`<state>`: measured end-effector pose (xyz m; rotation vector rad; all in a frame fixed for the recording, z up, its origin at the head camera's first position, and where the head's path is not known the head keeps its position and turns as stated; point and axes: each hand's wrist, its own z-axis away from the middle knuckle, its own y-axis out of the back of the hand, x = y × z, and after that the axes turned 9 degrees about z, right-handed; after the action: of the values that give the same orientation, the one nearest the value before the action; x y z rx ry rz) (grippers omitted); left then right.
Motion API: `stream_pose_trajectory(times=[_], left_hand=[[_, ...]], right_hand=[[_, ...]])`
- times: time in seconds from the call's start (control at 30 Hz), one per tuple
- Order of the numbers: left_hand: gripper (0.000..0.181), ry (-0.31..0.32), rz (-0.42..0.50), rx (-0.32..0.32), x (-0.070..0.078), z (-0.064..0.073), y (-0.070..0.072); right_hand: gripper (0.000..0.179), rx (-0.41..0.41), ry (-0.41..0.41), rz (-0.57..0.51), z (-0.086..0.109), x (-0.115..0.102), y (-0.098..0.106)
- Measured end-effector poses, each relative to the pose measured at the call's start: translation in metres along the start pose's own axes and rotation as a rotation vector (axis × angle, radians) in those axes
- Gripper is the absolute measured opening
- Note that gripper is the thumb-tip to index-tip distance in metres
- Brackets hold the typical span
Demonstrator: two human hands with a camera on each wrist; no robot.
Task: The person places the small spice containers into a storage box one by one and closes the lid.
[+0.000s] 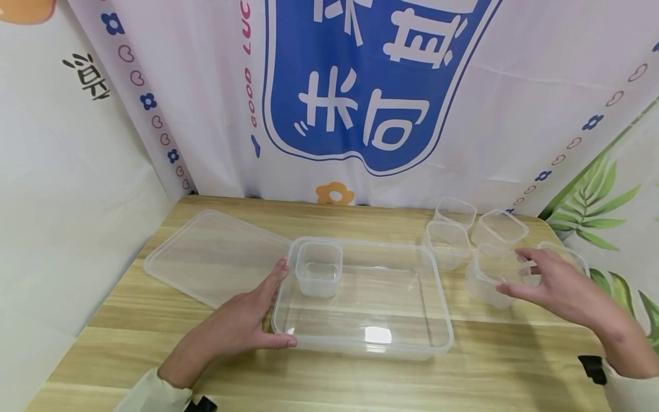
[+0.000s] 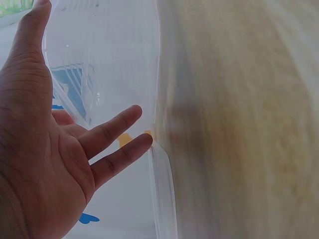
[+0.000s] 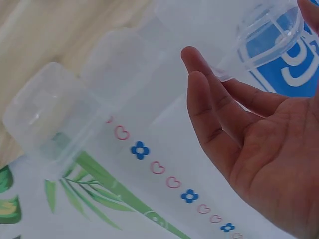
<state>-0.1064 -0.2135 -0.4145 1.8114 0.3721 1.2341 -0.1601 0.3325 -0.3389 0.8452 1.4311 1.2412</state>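
A large clear rectangular container (image 1: 443, 320) stands on the table. My left hand (image 1: 239, 323) spans its left end, thumb by the front rim and fingers near the back corner; in the left wrist view the fingers (image 2: 122, 159) are fairly straight and spread. Inside, at the back left, sits a small clear open container (image 1: 319, 286). To the right of the large one, my right hand (image 1: 556, 286) holds another small clear container (image 1: 489, 280) between thumb and fingers. The right wrist view shows that container (image 3: 269, 50) beside the fingertips.
More small clear containers stand at the back right: one (image 1: 447, 246), one (image 1: 455, 212), one (image 1: 499, 228), and one partly behind the right hand (image 1: 571, 254). A flat clear lid (image 1: 216, 257) lies left, partly behind the large container. A printed curtain (image 1: 216, 114) hangs along the table's (image 1: 370, 383) back edge.
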Motion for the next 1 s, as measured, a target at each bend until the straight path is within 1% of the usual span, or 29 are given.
stream_pose_trajectory(times=[0.27,0.4,0.53,0.63,0.87,1.0], left_hand=[[0.13,-0.003,-0.006,0.003,0.0,0.0,-0.001],[0.129,-0.006,-0.002,0.005,0.0,0.0,0.0],[0.129,-0.009,0.003,0.005,0.001,0.001,0.0],[0.129,-0.007,0.003,0.006,0.001,0.001,0.0],[0.131,0.001,0.003,0.008,-0.001,0.0,-0.002],[0.132,0.0,-0.001,0.012,-0.001,0.0,-0.001]], right_hand=[[0.091,0.051,0.029,0.003,0.006,-0.019,0.012],[0.091,0.06,0.035,0.02,0.008,-0.031,0.017],[0.089,0.088,0.053,0.036,0.009,-0.044,0.019],[0.087,0.116,0.081,0.041,0.01,-0.054,0.019],[0.086,0.101,0.107,0.012,0.01,-0.079,0.019],[0.085,0.113,0.141,-0.018,0.008,-0.095,0.017]])
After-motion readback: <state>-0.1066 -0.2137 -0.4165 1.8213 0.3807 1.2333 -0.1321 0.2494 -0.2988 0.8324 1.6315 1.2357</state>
